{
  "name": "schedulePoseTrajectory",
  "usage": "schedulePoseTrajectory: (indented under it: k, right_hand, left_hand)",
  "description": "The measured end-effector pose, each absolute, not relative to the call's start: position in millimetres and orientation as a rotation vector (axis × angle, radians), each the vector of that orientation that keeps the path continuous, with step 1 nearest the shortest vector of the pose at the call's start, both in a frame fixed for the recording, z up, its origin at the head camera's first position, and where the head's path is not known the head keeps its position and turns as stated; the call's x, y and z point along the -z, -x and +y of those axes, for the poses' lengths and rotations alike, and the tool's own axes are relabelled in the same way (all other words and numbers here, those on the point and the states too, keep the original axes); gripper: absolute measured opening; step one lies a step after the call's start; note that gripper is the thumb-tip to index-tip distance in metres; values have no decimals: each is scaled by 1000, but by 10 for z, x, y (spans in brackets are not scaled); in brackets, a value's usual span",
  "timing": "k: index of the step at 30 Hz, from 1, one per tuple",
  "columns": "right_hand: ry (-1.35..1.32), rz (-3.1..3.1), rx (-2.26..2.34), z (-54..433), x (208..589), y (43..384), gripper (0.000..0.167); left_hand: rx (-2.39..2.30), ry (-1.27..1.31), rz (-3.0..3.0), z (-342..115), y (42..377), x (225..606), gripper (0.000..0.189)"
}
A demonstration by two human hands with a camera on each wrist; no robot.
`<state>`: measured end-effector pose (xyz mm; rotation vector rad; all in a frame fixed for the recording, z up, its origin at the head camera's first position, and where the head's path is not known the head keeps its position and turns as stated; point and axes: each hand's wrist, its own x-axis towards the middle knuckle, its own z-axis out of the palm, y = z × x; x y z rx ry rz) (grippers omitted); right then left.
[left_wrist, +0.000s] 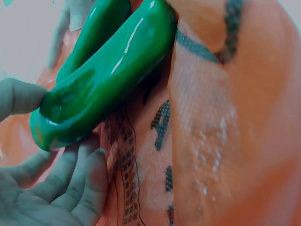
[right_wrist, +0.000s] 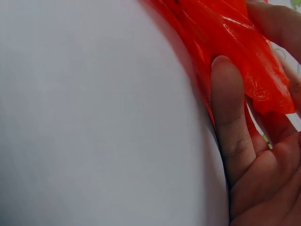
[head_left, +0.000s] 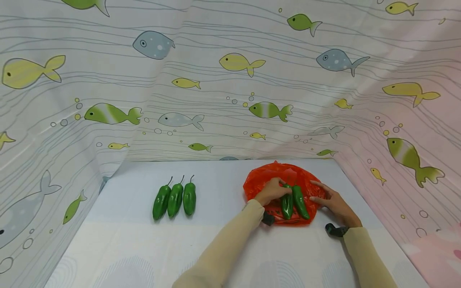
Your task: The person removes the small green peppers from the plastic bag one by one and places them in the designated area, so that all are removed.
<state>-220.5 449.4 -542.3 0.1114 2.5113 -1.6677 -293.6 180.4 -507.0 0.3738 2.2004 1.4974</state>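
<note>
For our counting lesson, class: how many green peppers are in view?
5: three peppers side by side at left on the table, two on the red bag. The bag may hide more.

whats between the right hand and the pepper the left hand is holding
The other green pepper on the red bag lies between the held pepper and the right hand, as the head view shows.

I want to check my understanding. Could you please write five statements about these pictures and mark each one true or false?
1. The left hand pinches a green pepper. True.
2. The right hand touches the red bag. True.
3. Four peppers show at the red bag. False: only two do.
4. Three more peppers lie side by side. True.
5. In the head view, these three are right of the bag. False: left.
</note>
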Motion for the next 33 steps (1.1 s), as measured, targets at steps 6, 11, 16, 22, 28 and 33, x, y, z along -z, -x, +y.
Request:
schedulePoseTrajectory:
  k: [6,11,16,22,28,33]
  right_hand:
    - [-101,2548,1619,4483,5406,2203,80]
    - [-109,2542,1620,4472,5398,2193,80]
    - [-109,2506,1662,4466,5401,2184,78]
    - [-110,2508,1666,4465,5403,2185,79]
    - [-109,2513,1660,4465,5409,2188,79]
    - [-123,2517,1641,4461,5393,2174,80]
  left_hand:
    - [-1525,-416,2234,1762,2960,5070,43]
    - [-1549,-480,2236,1723,2973,5029,44]
    - [-1571,-538,2231,1691,2977,5004,42]
    - [-1598,-607,2232,1641,2984,4995,42]
    - [-1599,-655,2254,1569,2988,4954,43]
    - [-1591,-687,2273,1506,2976,4908,45]
